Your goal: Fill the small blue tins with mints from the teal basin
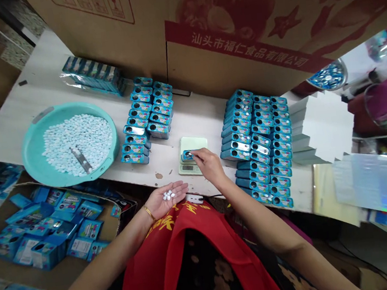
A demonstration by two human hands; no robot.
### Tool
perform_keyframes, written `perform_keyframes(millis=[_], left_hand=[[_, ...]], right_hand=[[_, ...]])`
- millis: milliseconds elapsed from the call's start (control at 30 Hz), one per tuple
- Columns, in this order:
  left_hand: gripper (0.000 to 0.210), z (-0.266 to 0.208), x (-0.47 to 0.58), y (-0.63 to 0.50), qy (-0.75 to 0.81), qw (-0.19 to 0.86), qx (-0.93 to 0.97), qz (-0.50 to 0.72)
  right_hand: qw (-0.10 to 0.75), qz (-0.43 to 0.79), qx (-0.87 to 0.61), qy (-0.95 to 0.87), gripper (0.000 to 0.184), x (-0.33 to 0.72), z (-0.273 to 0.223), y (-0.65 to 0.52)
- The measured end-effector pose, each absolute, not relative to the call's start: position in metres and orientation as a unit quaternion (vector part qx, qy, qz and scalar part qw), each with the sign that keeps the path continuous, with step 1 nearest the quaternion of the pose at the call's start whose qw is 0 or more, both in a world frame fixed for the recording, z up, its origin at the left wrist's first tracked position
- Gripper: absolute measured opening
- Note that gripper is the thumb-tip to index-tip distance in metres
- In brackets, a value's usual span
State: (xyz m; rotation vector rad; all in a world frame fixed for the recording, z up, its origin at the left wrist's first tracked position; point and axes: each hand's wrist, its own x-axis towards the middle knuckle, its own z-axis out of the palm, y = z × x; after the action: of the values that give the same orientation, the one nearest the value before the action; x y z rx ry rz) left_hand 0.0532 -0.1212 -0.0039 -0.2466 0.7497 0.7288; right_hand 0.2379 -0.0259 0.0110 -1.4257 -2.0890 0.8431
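My left hand (167, 199) is palm up with its fingers stretched out, holding several small white candies (168, 195) in the palm. My right hand (209, 164) is closed in a pinch over a small blue candy box (187, 155), its fingertips at the box's top opening. What they pinch, if anything, is too small to make out. That box rests on a pale green digital scale (195, 142). To the left, a turquoise basin (29, 153) holds a mass of white candies (72, 131) with a metal scoop (80, 160) lying on them.
Rows of blue boxes stand left (143, 108) and right (263, 141) of the scale. A wrapped pack (91, 75) lies at the back left. A large carton (236, 31) walls off the back. Below left, a carton holds loose blue boxes (65, 222). White folded card (321, 124) stands right.
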Motion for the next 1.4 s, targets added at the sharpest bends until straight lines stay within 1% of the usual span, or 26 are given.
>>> perform_keyframes(millis=[67, 200, 300, 467, 633, 767, 833, 900, 933, 1000, 1067, 1133, 1300, 1400], left_hand=[[0.032, -0.004, 0.052, -0.122, 0.365, 0.854, -0.116, 0.352], [0.031, -0.005, 0.054, -0.123, 0.365, 0.857, -0.085, 0.354], [0.034, -0.007, 0.057, -0.124, 0.359, 0.867, -0.045, 0.342], [0.036, -0.006, 0.059, -0.124, 0.346, 0.882, -0.013, 0.321], [0.037, -0.003, 0.062, -0.124, 0.35, 0.884, 0.014, 0.31], [0.028, -0.003, 0.064, -0.123, 0.362, 0.873, 0.024, 0.325], [0.028, -0.002, 0.064, -0.122, 0.369, 0.87, 0.007, 0.327], [0.03, -0.001, 0.06, -0.122, 0.377, 0.867, -0.016, 0.325], [0.031, -0.001, 0.058, -0.122, 0.382, 0.864, -0.026, 0.327], [0.032, -0.001, 0.052, -0.122, 0.389, 0.855, -0.038, 0.341], [0.032, -0.001, 0.044, -0.125, 0.394, 0.844, -0.048, 0.361], [0.032, -0.001, 0.035, -0.127, 0.4, 0.833, -0.059, 0.378], [0.032, 0.003, 0.014, -0.133, 0.417, 0.808, -0.074, 0.409], [0.031, 0.004, 0.006, -0.134, 0.429, 0.795, -0.079, 0.422]], right_hand=[[0.239, 0.322, -0.513, -0.759, 0.023, 0.242, 0.014, -0.045], [0.153, 0.404, -0.413, -0.802, 0.022, 0.242, 0.023, -0.089], [0.126, 0.431, -0.383, -0.807, 0.023, 0.236, 0.027, -0.106], [0.106, 0.403, -0.391, -0.82, 0.023, 0.233, 0.027, -0.105], [0.115, 0.384, -0.4, -0.824, 0.022, 0.23, 0.026, -0.105], [0.116, 0.353, -0.391, -0.842, 0.029, 0.227, 0.027, -0.099], [0.146, 0.313, -0.399, -0.85, 0.03, 0.231, 0.025, -0.087], [0.171, 0.261, -0.436, -0.844, 0.035, 0.24, 0.022, -0.068], [0.168, 0.237, -0.461, -0.839, 0.04, 0.246, 0.019, -0.057], [0.131, 0.205, -0.498, -0.832, 0.047, 0.254, 0.012, -0.035], [0.083, 0.197, -0.504, -0.837, 0.044, 0.257, 0.006, -0.017], [0.06, 0.196, -0.49, -0.848, 0.038, 0.249, 0.005, -0.003], [0.067, 0.179, -0.469, -0.862, 0.029, 0.191, 0.013, 0.025], [0.083, 0.182, -0.467, -0.862, 0.031, 0.148, 0.01, 0.041]])
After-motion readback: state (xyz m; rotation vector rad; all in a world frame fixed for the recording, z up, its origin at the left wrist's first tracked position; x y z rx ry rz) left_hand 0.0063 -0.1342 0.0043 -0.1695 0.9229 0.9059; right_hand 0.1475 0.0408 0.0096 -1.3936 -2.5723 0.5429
